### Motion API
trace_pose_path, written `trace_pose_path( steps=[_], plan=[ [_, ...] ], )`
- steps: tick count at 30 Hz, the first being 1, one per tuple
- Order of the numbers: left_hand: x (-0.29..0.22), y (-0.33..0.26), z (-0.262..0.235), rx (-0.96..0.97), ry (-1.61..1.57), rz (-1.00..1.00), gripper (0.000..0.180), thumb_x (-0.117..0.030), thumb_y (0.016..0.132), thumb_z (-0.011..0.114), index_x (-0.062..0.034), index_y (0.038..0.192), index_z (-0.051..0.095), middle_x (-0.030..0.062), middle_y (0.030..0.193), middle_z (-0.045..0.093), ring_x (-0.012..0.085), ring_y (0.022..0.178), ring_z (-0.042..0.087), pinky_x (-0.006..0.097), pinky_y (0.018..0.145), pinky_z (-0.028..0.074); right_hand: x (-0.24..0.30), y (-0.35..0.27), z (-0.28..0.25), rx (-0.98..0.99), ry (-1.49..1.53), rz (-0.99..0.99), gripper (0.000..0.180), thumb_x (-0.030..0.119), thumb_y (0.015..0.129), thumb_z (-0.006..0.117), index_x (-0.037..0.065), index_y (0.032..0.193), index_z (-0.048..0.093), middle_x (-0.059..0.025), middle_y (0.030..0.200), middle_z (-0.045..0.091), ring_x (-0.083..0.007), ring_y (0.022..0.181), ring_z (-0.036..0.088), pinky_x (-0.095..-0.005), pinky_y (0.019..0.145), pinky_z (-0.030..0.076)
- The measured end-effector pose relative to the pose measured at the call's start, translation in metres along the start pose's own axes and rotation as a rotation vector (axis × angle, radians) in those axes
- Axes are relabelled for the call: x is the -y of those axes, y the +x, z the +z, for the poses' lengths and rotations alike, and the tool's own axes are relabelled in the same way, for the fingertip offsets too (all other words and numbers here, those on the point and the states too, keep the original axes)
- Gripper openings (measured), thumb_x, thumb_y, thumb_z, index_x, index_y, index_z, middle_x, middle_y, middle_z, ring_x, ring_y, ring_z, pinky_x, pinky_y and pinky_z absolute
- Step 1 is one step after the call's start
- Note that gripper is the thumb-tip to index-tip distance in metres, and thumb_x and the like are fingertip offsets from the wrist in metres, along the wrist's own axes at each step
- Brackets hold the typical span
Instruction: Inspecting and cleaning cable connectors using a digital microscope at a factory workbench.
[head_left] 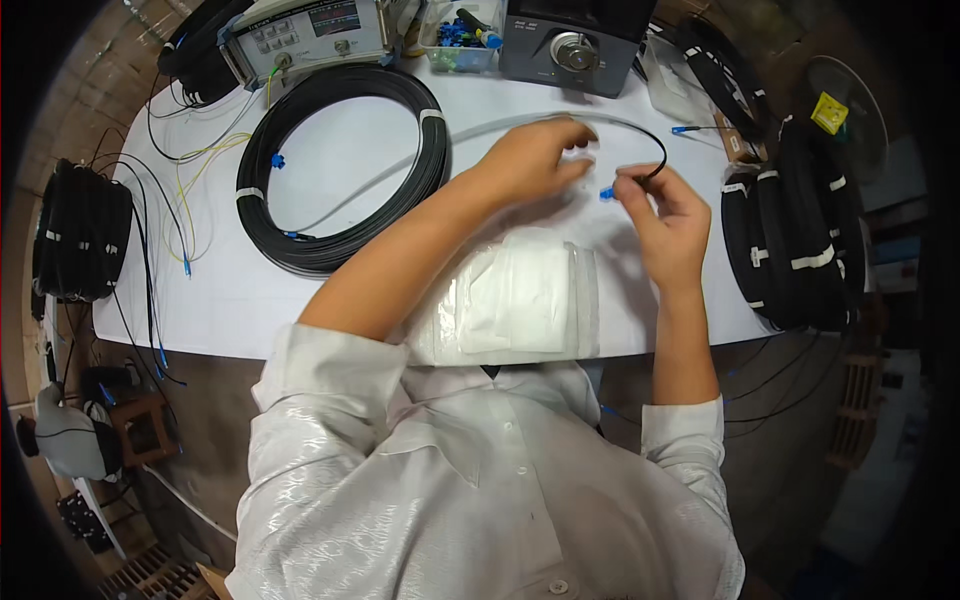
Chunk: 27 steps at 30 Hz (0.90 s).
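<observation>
My right hand [665,222] pinches the end of a thin black cable [655,150] that carries a small blue connector [606,193]. My left hand [530,160] hovers just left of that connector, fingers curled around something small and pale that I cannot make out. The cable arcs back over the white table [220,290] toward a large black cable coil [345,165]. A stack of clear plastic bags [520,300] lies at the near edge below both hands.
A test instrument [310,35], a clear box of blue connectors [460,45] and a grey device with a round knob [570,45] stand at the back. Bundled black coils [795,240] crowd the right edge; more coils [80,235] hang left. Yellow leads [195,175] trail across.
</observation>
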<state>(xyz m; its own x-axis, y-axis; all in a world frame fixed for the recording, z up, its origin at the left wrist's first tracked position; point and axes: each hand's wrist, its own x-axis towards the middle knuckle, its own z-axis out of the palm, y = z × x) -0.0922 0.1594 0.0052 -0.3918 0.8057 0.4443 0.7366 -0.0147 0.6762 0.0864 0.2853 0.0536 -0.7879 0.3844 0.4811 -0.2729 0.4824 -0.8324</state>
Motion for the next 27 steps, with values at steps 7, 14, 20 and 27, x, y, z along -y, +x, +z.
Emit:
trace_pose_path(
  steps=[7, 14, 20, 27],
  plan=[
    [-0.050, -0.095, -0.037, 0.401, 0.001, 0.239, 0.052, -0.038, 0.083, 0.084, -0.0075, 0.124, 0.072, 0.0209, 0.142, 0.060, 0.0431, 0.136, 0.051, 0.052, 0.114, 0.041, 0.006, -0.059, 0.011, 0.141, 0.237, 0.383, 0.016, 0.012, 0.095, 0.079, -0.002, 0.101, 0.074, -0.0052, 0.095, 0.075, -0.0111, 0.089, 0.067, -0.0282, 0.086, 0.055],
    [-0.034, -0.107, -0.035, 0.430, 0.055, 0.164, 0.084, -0.050, 0.080, 0.083, -0.0101, 0.149, 0.059, 0.0257, 0.150, 0.055, 0.0464, 0.141, 0.048, 0.053, 0.117, 0.038, 0.013, -0.068, 0.031, 0.212, -0.023, 0.252, 0.020, 0.016, 0.091, 0.082, -0.002, 0.097, 0.076, -0.0106, 0.089, 0.078, -0.0153, 0.081, 0.072, -0.0303, 0.078, 0.056],
    [-0.037, -0.106, -0.035, 0.404, 0.108, 0.180, 0.088, -0.058, 0.077, 0.082, -0.0094, 0.147, 0.061, 0.0247, 0.150, 0.056, 0.0443, 0.142, 0.049, 0.052, 0.117, 0.038, 0.023, -0.075, 0.038, 0.237, -0.015, 0.170, 0.019, 0.015, 0.089, 0.083, -0.001, 0.096, 0.075, -0.0107, 0.088, 0.077, -0.0186, 0.081, 0.073, -0.0310, 0.075, 0.056],
    [-0.041, -0.112, -0.032, 0.394, 0.145, 0.150, 0.090, -0.059, 0.076, 0.082, -0.0126, 0.149, 0.059, 0.0248, 0.149, 0.056, 0.0447, 0.141, 0.049, 0.051, 0.117, 0.039, 0.023, -0.071, 0.045, 0.279, 0.025, 0.112, 0.018, 0.012, 0.087, 0.084, 0.000, 0.095, 0.074, -0.0100, 0.090, 0.076, -0.0208, 0.077, 0.071, -0.0321, 0.070, 0.053]
  ],
)
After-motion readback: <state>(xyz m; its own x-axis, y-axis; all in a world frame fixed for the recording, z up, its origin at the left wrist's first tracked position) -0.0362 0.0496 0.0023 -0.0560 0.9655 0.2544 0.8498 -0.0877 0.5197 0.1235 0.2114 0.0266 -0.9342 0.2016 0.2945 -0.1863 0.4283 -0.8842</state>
